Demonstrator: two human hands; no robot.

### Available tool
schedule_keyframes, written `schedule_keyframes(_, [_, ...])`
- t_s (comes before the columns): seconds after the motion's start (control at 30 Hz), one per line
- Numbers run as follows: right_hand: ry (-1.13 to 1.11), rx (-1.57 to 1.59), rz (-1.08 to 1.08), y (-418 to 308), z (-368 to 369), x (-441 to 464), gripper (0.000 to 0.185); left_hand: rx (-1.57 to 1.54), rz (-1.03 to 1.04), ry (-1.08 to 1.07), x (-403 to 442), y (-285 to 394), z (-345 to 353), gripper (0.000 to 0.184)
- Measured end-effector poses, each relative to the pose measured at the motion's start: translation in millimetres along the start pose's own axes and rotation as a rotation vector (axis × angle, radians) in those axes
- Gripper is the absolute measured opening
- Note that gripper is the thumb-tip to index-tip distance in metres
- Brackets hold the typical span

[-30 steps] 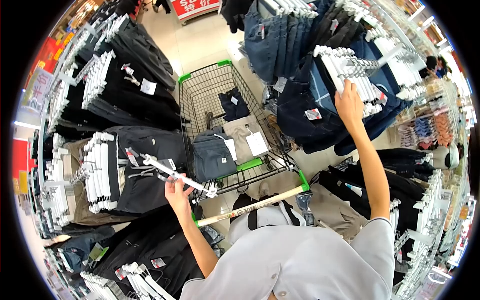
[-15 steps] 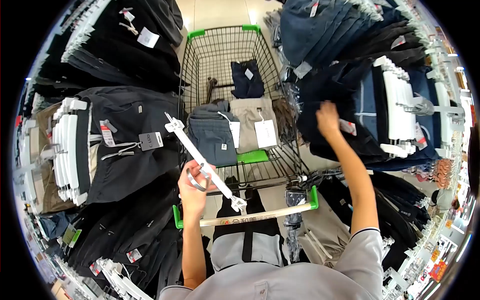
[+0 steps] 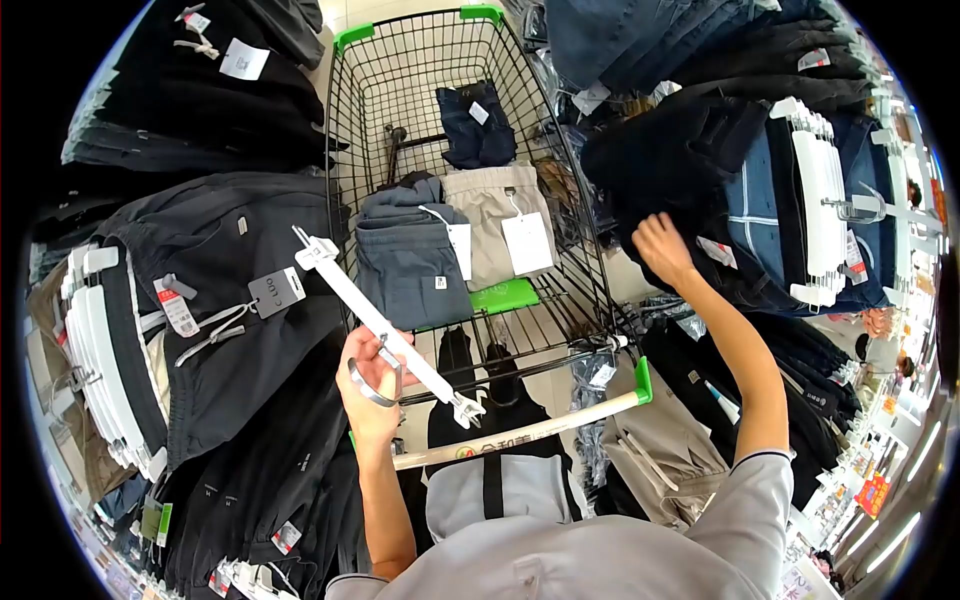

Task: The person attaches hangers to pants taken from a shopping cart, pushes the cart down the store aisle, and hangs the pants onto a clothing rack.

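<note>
White hanger (image 3: pixel 368 308), probably light and stiff, sits at 8 o'clock, left hand (image 3: pixel 370 415) closed on its middle, the best hold; right hand (image 3: pixel 662 250), grip unclear, by soft-looking trousers (image 3: pixel 665 160) at 3 o'clock

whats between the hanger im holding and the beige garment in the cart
The head view shows the blue-grey garment between the hanger and the beige garment.

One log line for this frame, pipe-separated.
left hand: holds white hanger | right hand: at dark hanging trousers, contact unclear | cart: folded garments inside
</note>
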State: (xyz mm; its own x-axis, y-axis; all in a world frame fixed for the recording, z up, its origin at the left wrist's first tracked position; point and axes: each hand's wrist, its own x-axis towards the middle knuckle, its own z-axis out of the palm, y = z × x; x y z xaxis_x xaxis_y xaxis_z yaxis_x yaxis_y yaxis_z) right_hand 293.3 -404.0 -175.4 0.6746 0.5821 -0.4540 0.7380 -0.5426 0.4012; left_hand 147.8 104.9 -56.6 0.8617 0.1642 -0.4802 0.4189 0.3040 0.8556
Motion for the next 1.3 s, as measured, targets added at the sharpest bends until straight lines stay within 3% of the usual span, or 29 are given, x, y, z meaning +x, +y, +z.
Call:
schedule_keyframes(0.03, [-0.069,0.194,-0.101,-6,12,2,0.02,0.001,-0.007,-0.004,1,-1,-1,0.034])
schedule_keyframes(0.07, [-0.397,0.314,-0.136,-9,24,6,0.03,0.001,-0.017,0.009,1,0,-1,0.034])
schedule_keyframes(0.1, [-0.401,0.318,-0.135,-14,40,2,0.03,0.001,-0.025,0.022,1,0,-2,0.035])
schedule_keyframes(0.17, [-0.382,-0.26,0.059,-22,78,-9,0.043,0.003,-0.038,0.025,1,-1,-4,0.035])
schedule_keyframes(0.2, [-0.555,-0.352,0.111,-21,83,-8,0.051,0.013,-0.038,0.035,1,-1,-5,0.035])
schedule_keyframes(0.37, [-0.529,-0.223,0.229,0,101,-14,0.04,0.047,-0.036,0.045,8,-3,-12,0.037])
schedule_keyframes(0.47, [-0.558,0.302,0.244,8,71,-14,0.036,0.072,-0.011,0.005,12,-3,-10,0.035])
schedule_keyframes(0.5, [-0.68,0.502,0.204,8,52,-8,0.039,0.088,0.0,-0.012,13,-2,-10,0.032])
schedule_keyframes(0.6, [-0.621,1.296,0.264,13,-18,-9,0.043,0.141,-0.008,-0.017,15,-4,-9,0.032])
schedule_keyframes(0.63, [-0.624,0.763,0.419,-2,53,-33,0.044,0.151,-0.01,-0.03,16,-3,-7,0.032])
schedule_keyframes(0.67, [-0.638,0.336,0.367,-16,117,-62,0.047,0.12,-0.023,-0.037,16,-1,-3,0.032])
schedule_keyframes(0.7, [-0.632,-0.088,0.303,-22,117,-69,0.054,0.121,-0.023,-0.044,16,3,1,0.032])
schedule_keyframes(0.77, [-0.843,-0.169,0.197,-17,119,-85,0.061,0.056,-0.006,-0.007,12,9,6,0.032])
schedule_keyframes(0.83, [-0.46,-0.014,0.386,-29,126,-86,0.053,0.059,0.001,-0.022,14,5,3,0.032])
schedule_keyframes(0.87, [-0.434,0.106,0.332,-29,114,-87,0.043,0.061,0.011,-0.049,16,3,2,0.031])
schedule_keyframes(0.9, [-0.408,0.224,0.279,-24,56,-72,0.034,0.061,0.005,-0.055,17,-1,3,0.031])
schedule_keyframes(0.93, [-0.273,0.36,0.238,-24,51,-67,0.023,0.098,-0.016,-0.053,17,-4,2,0.03])
schedule_keyframes(1.03, [-0.122,0.613,0.286,-15,63,-51,0.034,0.126,-0.028,-0.058,15,-7,8,0.029])
schedule_keyframes(1.07, [-0.116,0.616,0.289,-13,79,-43,0.034,0.103,-0.031,-0.06,13,-4,12,0.031])
schedule_keyframes(1.13, [-0.176,0.421,0.647,-13,113,-28,0.045,0.08,-0.037,-0.058,12,-4,16,0.037])
schedule_keyframes(1.3, [-0.271,-0.001,0.552,-26,121,-7,0.059,0.114,-0.067,-0.057,9,-7,19,0.039])
